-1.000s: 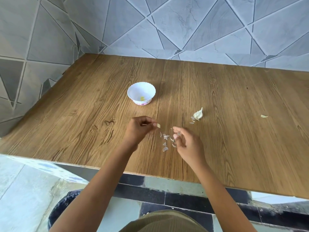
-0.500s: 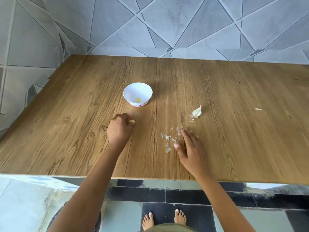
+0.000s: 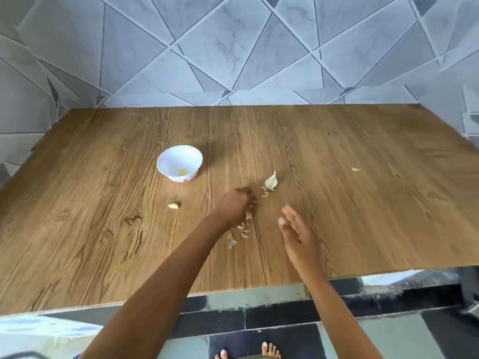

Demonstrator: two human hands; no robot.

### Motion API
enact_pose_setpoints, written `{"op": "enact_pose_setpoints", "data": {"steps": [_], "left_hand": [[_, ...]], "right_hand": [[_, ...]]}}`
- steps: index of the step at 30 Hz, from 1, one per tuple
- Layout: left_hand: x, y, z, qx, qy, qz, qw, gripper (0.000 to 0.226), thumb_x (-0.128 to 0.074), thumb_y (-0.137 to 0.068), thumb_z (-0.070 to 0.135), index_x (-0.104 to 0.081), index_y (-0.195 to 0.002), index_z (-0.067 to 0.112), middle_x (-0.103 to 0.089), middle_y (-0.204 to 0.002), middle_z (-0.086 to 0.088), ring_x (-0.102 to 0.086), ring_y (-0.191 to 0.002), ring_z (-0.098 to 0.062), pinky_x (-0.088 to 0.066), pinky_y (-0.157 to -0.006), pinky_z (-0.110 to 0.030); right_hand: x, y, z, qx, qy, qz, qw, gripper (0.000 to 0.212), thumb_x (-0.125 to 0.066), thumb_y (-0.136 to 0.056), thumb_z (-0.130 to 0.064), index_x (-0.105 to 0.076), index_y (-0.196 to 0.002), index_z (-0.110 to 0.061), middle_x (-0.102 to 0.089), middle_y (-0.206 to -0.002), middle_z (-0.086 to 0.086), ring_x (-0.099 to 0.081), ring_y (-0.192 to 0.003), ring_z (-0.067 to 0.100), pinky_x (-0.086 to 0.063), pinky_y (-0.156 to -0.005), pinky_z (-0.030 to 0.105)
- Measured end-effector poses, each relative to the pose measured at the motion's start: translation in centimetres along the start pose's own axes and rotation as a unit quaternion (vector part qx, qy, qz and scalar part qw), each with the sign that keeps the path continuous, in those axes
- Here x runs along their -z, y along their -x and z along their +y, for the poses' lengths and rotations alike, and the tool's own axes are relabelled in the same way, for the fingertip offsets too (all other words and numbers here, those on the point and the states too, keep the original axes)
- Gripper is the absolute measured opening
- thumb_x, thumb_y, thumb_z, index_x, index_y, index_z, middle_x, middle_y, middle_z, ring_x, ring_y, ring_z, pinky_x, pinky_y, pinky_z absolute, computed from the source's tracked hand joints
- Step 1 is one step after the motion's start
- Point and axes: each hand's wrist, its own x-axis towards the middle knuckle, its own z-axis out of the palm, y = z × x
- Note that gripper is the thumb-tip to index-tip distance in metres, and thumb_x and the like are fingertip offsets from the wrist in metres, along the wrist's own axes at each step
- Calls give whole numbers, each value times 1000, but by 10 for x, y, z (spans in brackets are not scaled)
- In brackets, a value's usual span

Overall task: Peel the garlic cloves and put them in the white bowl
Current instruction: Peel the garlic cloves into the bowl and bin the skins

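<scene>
Your left hand (image 3: 237,203) is curled & blurry (can't tell if it holds anything), right hand (image 3: 295,229) open: pinch the garlic piece (image 3: 270,181) firmly w/ fingertips.

Peeled garlic clove (image 3: 173,206) lies left of the left hand's fingers (image 3: 249,197); unpeeled garlic piece (image 3: 270,182) just beyond them; upright white bowl (image 3: 168,161) farther beyond-left.

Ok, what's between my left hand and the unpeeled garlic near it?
Head view: a couple of small skin flakes lie between the left hand and the unpeeled garlic, nothing else.
</scene>
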Motion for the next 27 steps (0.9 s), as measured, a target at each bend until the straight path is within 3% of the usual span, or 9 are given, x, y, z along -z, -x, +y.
{"op": "enact_pose_setpoints", "data": {"steps": [2,4,8,10,12,15,17,23,27], "left_hand": [[-2,18,4,-14,9,2,1000,36,-51,-83,-10,-67,-112,5,-62,-106,-9,-61,-94,-23,-48,-78,-27],[1,36,8,-25,26,-18,999,36,-51,-78,-13,-70,-103,4,-65,-101,-9,-62,-89,-22,-50,-77,-30],[11,26,16,-14,42,-19,999,43,-45,-75,-17,-71,-101,5,-68,-105,-9,-64,-97,-21,-51,-83,-33],[11,5,18,-3,35,7,999,50,-42,-74,-19,-69,-109,5,-66,-112,-10,-62,-102,-24,-51,-85,-37],[7,-12,21,15,25,11,999,54,-42,-77,-19,-66,-117,7,-63,-120,-9,-60,-108,-24,-50,-89,-37],[3,-17,24,34,13,-6,999,53,-45,-80,-17,-62,-123,10,-57,-131,-6,-55,-118,-22,-46,-98,-34],[0,-7,23,25,10,-6,1000,53,-49,-78,-17,-63,-122,10,-58,-130,-5,-56,-117,-21,-45,-95,-29],[16,32,17,30,16,-53,998,39,-49,-76,-14,-73,-95,9,-71,-98,-2,-66,-91,-14,-47,-74,-19],[23,35,13,56,22,-8,998,44,-45,-77,-16,-72,-101,8,-70,-106,-5,-65,-98,-18,-52,-85,-32]], "right_hand": [[3,-3,1,-1,-33,-3,999,52,-46,-90,-42,-44,-138,-23,-51,-137,-7,-47,-124,3,-35,-96,9],[4,-6,0,-4,-66,-3,998,46,-49,-93,-35,-47,-136,-19,-53,-135,-6,-49,-119,-5,-36,-92,2],[5,-13,-4,-22,-139,-7,990,39,-49,-96,-27,-52,-133,-14,-57,-124,-12,-49,-100,-25,-37,-81,-3],[6,-15,-6,-37,-175,-7,984,35,-50,-96,-29,-54,-130,-19,-59,-124,-12,-52,-104,-19,-41,-90,5],[9,-17,-5,-52,-196,-11,979,33,-52,-94,-34,-54,-125,-27,-61,-124,-11,-54,-113,-6,-40,-104,22],[13,-20,-3,-66,-220,-24,973,34,-53,-85,-46,-56,-117,-35,-63,-124,-9,-53,-120,4,-37,-109,35],[15,-21,-1,-73,-233,-27,969,28,-55,-88,-42,-57,-115,-36,-64,-123,-9,-54,-120,5,-37,-110,36],[15,-25,-5,-109,-307,-42,944,24,-47,-98,-24,-56,-120,-25,-64,-122,-3,-58,-115,7,-41,-106,30],[9,-29,-12,-161,-412,-75,894,32,-37,-102,-22,-51,-129,-13,-63,-121,1,-59,-113,10,-46,-97,27]]}}
